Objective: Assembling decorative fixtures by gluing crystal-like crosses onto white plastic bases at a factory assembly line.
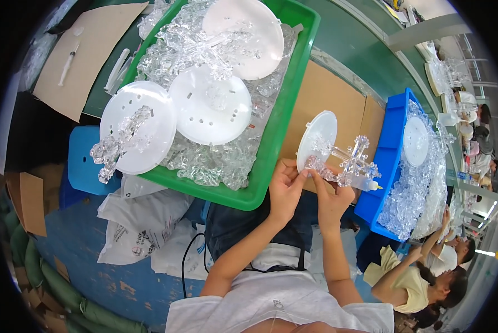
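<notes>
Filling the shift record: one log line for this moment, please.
left hand: holds white disc | right hand: holds clear crystal piece | green tray: alongside

A green table [365, 53] carries a green tray [277, 139], cardboard sheet [326, 94] and blue tray [390, 150].

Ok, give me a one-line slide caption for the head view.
Both hands, left hand and right hand, hold a white disc with clear crystal pieces between a green tray and blue tray.

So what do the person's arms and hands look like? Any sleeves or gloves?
Both forearms are bare, with no long sleeves reaching down them. The left hand and the right hand wear no gloves, and no rings, watch or bracelet can be seen. The person wears a light grey-white top with short sleeves.
</notes>
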Motion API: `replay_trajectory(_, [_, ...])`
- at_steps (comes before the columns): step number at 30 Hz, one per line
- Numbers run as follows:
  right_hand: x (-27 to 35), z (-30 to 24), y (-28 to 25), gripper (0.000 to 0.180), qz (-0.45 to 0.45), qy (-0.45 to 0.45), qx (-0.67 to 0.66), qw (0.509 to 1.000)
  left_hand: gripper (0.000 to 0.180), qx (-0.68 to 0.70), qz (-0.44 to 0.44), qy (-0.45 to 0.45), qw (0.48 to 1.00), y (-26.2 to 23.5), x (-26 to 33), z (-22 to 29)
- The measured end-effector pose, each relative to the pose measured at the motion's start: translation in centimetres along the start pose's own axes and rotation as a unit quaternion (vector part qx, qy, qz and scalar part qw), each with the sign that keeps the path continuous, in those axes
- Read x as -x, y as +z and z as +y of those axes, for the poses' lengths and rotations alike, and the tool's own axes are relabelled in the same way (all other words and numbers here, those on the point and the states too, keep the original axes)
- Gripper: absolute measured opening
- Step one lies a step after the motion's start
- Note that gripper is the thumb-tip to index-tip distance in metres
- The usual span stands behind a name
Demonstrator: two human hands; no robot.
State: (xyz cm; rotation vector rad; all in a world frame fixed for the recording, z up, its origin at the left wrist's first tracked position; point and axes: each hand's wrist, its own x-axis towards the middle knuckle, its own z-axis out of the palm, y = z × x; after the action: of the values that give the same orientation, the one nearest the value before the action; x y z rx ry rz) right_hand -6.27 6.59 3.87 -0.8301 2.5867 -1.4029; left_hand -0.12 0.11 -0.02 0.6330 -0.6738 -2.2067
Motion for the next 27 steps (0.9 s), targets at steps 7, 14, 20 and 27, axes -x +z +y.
replay_trajectory(7, [-2.0,-1.7,-0.6,0.021,-0.038,-0.107,0.102,0.988,0.016,-0.034,0.002,0.012,0.999,-0.3,-0.3,0.0])
replay_trajectory(14, [-4.1,-2.5,-1.2,0.023,-0.136,-0.111,0.131,0.976,0.029,-0.086,-0.028,0.013,0.996,-0.5,-0.9,-0.1])
replay_trajectory(20, [-6.8,-1.1,-0.1,0.033,-0.197,-0.159,0.291,0.923,0.070,-0.496,-0.073,0.154,0.852,1.1,0.6,0.7])
replay_trajectory(27, [-7.1,-1.5,0.6,0.021,-0.160,-0.214,0.298,0.916,0.057,-0.687,-0.135,0.228,0.676,-1.6,0.6,1.8])
